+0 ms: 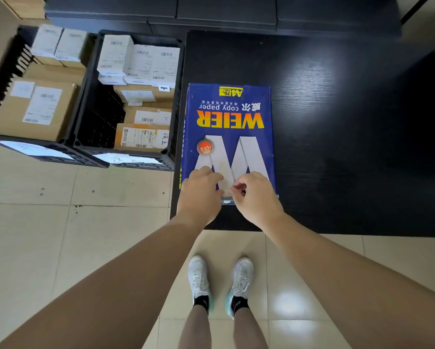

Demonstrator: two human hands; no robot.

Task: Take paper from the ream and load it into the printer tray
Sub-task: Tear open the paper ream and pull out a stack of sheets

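Note:
A blue wrapped ream of copy paper [230, 127] lies flat on a low black table [337, 122], its near end toward me. Both hands rest on that near end. My left hand [201, 195] is curled on the ream's near left corner, fingers bent over the wrapper. My right hand [255, 195] sits beside it, thumb and forefinger pinched at the wrapper's end flap, where a sliver of white shows. No printer or tray is in view.
Two black plastic crates [90, 117] filled with cardboard and white boxes stand on the tiled floor to the left of the table. Dark cabinets [211, 11] run along the back. My feet in white shoes [220, 280] stand just before the table's edge.

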